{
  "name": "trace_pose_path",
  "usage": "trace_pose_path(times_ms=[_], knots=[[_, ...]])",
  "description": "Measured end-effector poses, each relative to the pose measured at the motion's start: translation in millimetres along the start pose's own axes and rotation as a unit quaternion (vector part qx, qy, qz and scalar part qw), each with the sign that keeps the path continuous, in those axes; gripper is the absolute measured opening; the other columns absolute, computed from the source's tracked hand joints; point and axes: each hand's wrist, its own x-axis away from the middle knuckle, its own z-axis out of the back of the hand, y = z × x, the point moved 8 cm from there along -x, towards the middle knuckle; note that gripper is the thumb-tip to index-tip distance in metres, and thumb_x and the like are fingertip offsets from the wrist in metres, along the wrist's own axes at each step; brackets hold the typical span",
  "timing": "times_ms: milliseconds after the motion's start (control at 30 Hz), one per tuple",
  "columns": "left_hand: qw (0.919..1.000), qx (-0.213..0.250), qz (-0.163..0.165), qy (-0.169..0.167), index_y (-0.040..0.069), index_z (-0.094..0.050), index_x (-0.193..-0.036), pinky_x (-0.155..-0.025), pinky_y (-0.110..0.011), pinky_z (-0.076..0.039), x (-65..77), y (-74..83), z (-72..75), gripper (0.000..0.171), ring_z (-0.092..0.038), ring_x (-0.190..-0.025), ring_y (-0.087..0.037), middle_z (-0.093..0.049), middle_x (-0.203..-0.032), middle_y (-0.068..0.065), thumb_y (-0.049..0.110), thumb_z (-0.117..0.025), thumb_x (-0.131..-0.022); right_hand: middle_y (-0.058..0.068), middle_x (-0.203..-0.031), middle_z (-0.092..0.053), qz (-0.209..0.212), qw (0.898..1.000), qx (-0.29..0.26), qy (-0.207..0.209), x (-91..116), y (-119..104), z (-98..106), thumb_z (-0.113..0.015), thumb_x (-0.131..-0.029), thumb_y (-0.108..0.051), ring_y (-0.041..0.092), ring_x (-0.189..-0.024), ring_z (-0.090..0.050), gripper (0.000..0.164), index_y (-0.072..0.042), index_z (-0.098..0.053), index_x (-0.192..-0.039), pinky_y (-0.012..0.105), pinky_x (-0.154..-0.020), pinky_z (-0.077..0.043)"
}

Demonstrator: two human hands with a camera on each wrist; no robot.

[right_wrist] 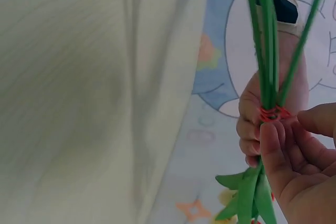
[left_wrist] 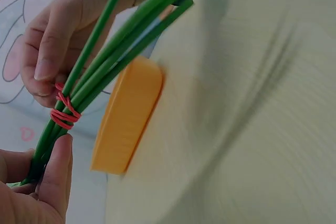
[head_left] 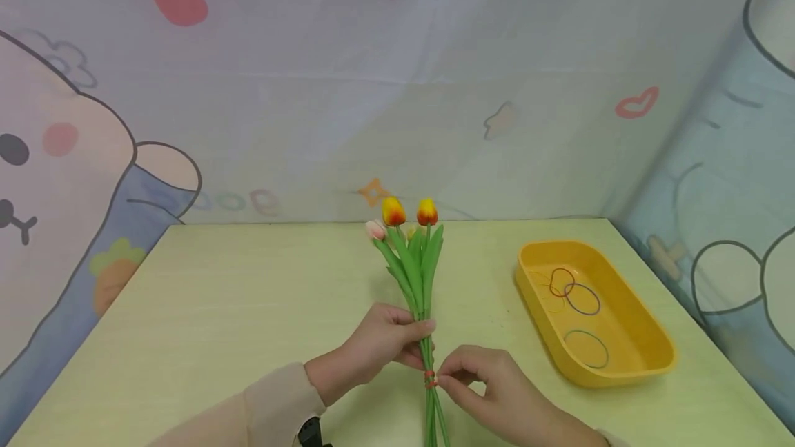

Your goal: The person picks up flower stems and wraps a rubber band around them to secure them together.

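My left hand (head_left: 380,336) grips a small bunch of artificial tulips (head_left: 411,267) by the green stems, below the leaves. The flower heads, two yellow-orange and one pale pink among them, point away from me. A red rubber band (left_wrist: 65,115) is wound several times around the stems, nearer me than the left hand. The thumb and forefinger of my right hand (head_left: 491,385) pinch at the band's right side, and a bit of it stands out at those fingertips in the left wrist view. Cut stem ends (right_wrist: 268,30) splay beyond the band.
A yellow tray (head_left: 630,326) stands on the table (head_left: 248,302) to the right, with several loose rubber bands inside: red, blue, green and yellowish. A printed cloth backdrop (head_left: 298,88) rises behind the table and along the sides.
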Motion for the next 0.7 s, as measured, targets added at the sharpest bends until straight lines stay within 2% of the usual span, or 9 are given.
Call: trace_pose_path(times_ms=[167,333,500,700], knots=[[0.9995,-0.021,-0.001,0.023,-0.018,-0.066,-0.092,-0.065,-0.037,-0.062,-5.5,-10.9,6.5,0.028,-0.065,-0.055,-0.010,-0.068,-0.065,-0.008,0.010,-0.064,-0.093,-0.006,-0.091,-0.065,0.034,0.994,0.092,0.039,4,1,14,-0.068,-0.085,0.004,0.003,-0.078,-0.062,0.023,-0.015,-0.064,-0.097,0.014,-0.070,-0.054],[0.9990,-0.033,0.001,0.032,-0.021,-0.064,-0.092,-0.062,-0.035,-0.062,-10.5,-21.1,12.6,0.029,-0.064,-0.053,-0.009,-0.068,-0.064,-0.009,0.009,-0.063,-0.093,-0.006,-0.089,-0.065,0.035,0.979,0.168,0.114,7,5,45,-0.072,-0.078,0.009,0.005,-0.076,-0.060,0.030,-0.014,-0.065,-0.096,0.012,-0.070,-0.052],[0.9987,-0.039,0.006,0.034,-0.022,-0.063,-0.092,-0.060,-0.035,-0.061,-15.1,-31.4,17.6,0.029,-0.064,-0.053,-0.009,-0.068,-0.064,-0.010,0.007,-0.063,-0.093,-0.006,-0.088,-0.066,0.008,0.956,0.236,0.174,18,10,76,-0.074,-0.072,0.011,0.006,-0.075,-0.060,0.033,-0.012,-0.066,-0.095,0.010,-0.072,-0.051],[0.9976,-0.050,0.011,0.047,-0.021,-0.064,-0.089,-0.058,-0.034,-0.061,-21.7,-44.8,24.9,0.027,-0.064,-0.053,-0.010,-0.068,-0.064,-0.014,0.007,-0.064,-0.092,-0.002,-0.088,-0.066,-0.042,0.932,0.298,0.205,39,28,103,-0.076,-0.070,0.012,0.008,-0.076,-0.059,0.031,-0.006,-0.067,-0.094,0.006,-0.075,-0.048]])
